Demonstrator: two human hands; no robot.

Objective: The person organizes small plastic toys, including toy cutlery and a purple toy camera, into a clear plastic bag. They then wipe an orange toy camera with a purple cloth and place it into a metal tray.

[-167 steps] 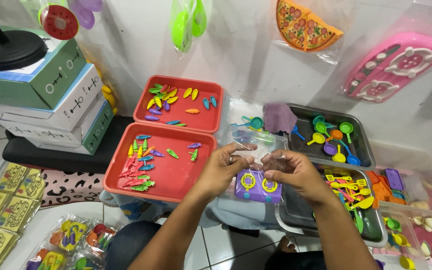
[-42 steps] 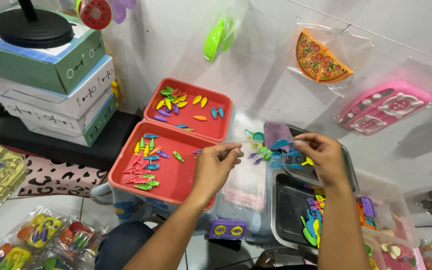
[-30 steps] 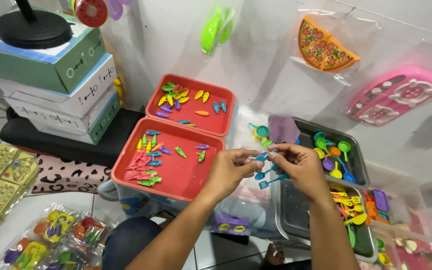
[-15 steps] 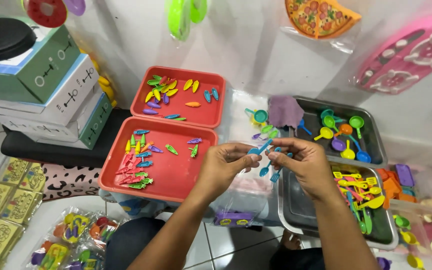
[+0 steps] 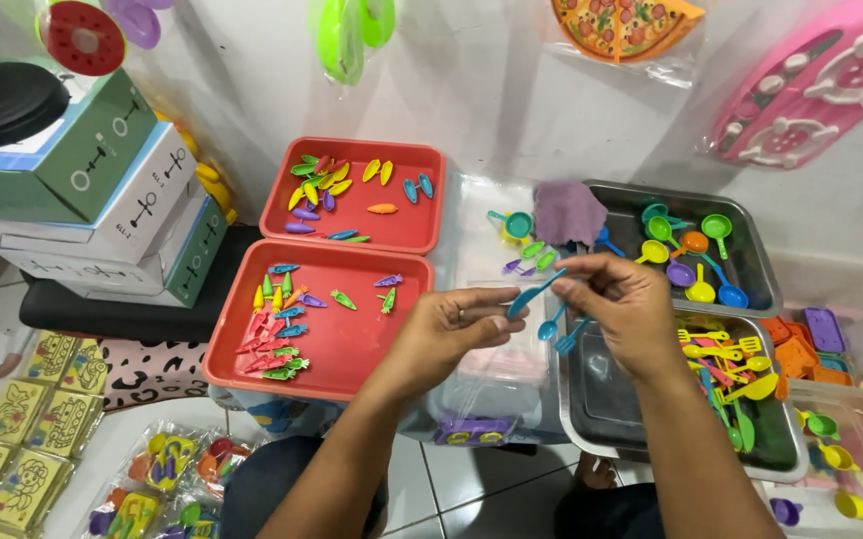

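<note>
Toy cutlery, blue: three pieces [image 5: 551, 309]
Right hand [image 5: 621, 309] pinched all three; left hand [image 5: 456, 334] curled narrow (empty) beside two red trays [image 5: 352, 369].

A black counter [image 5: 102, 314] left of the grip bore stacked boxes [image 5: 112, 215], while toy packets [image 5: 167, 479] lay on the tiled floor [image 5: 451, 494] below.

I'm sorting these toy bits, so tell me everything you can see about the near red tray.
The near red plastic tray is shallow and rectangular, with rounded corners and a raised rim. It lies flat, directly in front of a matching second red tray. Small plastic carrot-like pieces in red, blue, green and yellow cluster at its left; the right part is bare. The left hand hovers over its right edge.
</note>
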